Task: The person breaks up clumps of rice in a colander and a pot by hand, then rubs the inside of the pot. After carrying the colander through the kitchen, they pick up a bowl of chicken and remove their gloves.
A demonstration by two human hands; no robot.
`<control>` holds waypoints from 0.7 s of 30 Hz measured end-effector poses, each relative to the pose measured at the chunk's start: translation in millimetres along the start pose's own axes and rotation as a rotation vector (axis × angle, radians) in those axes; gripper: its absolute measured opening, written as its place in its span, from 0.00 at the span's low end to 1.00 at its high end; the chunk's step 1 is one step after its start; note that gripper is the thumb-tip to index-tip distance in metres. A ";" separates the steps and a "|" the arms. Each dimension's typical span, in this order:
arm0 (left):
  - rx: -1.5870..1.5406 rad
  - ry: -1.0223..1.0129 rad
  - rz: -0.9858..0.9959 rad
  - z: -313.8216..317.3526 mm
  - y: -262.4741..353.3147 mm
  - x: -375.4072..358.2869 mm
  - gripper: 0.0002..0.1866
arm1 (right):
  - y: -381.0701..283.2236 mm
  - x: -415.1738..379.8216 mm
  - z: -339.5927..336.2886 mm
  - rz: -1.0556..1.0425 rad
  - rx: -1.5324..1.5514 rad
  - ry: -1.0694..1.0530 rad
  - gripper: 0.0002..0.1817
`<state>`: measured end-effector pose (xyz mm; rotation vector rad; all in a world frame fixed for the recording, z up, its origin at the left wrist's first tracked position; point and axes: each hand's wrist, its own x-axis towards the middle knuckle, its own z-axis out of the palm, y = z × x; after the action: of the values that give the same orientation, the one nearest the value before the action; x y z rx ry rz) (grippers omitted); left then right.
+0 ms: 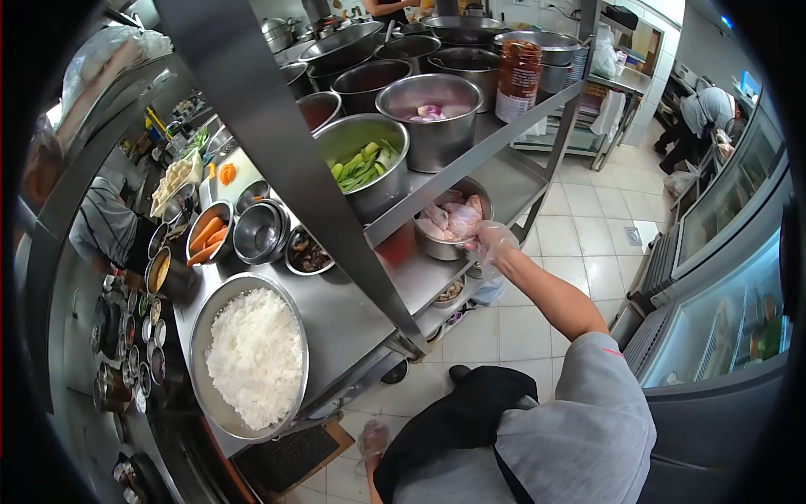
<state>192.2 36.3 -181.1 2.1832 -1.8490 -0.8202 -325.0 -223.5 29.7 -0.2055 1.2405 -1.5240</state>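
My right hand (499, 249), in a clear plastic glove, reaches to the near right rim of a metal bowl (445, 249) on the lower shelf. Its fingers are closed at the rim, partly hidden by the glove. Pale pink raw chicken pieces (457, 216) fill that bowl. Low by my side hangs my left hand (374, 438), also gloved, its fingers loosely apart and holding nothing. On the steel counter to the left sits a wide bowl (199, 370) of white rice (257, 357).
A slanted metal shelf post (311, 168) stands before me. Above the chicken are pots of green vegetables (367, 166) and onion (430, 112), plus a red-brown jar (519, 80). A glass-door fridge (722, 311) stands right. Another person (705, 118) bends at far right.
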 end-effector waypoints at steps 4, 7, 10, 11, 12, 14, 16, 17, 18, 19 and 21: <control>0.034 0.002 -0.091 -0.2 -6.5 -13.2 0.18 | 9.6 1.5 9.6 0.050 -0.137 0.094 0.07; -0.031 -0.052 -0.238 -25.0 16.6 -34.5 0.17 | 10.4 -0.7 4.1 0.009 -0.146 -0.033 0.09; -0.072 -0.164 -0.133 -40.8 23.8 -31.7 0.16 | 9.8 -5.3 -17.1 0.056 -0.332 -0.219 0.11; -0.056 -0.238 0.022 -43.7 19.9 -33.3 0.15 | 5.9 -19.1 -17.4 0.067 -0.338 -0.224 0.11; -0.061 -0.240 0.005 -35.4 13.8 -32.5 0.15 | -8.7 -47.4 -13.2 0.001 -0.604 -0.247 0.14; -0.314 -0.089 -0.139 -5.8 2.3 -32.3 0.15 | -28.3 -87.6 -6.6 -0.145 -1.149 -0.310 0.24; -0.217 -0.112 -0.130 -40.5 60.2 -45.9 0.15 | -14.4 -74.7 -27.0 -0.279 -1.333 -0.397 0.30; -0.250 -0.115 -0.146 -37.0 62.8 -44.1 0.16 | -6.9 -66.1 -33.6 -0.439 -1.484 -0.472 0.37; -0.283 -0.106 -0.163 -31.1 56.8 -40.1 0.17 | -9.9 -78.5 -25.1 -0.393 -1.521 -0.439 0.43; -0.341 -0.100 -0.126 -23.2 47.1 -34.7 0.18 | -10.2 -87.8 -26.9 -0.507 -1.533 -0.620 0.41; -0.421 -0.019 -0.068 -21.1 34.1 -35.2 0.19 | -20.2 -114.3 3.6 -0.345 -1.741 -0.587 0.27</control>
<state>170.6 57.6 -137.2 1.9812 -1.4501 -1.1281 -291.7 -137.3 99.9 -1.8709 1.7054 -0.1317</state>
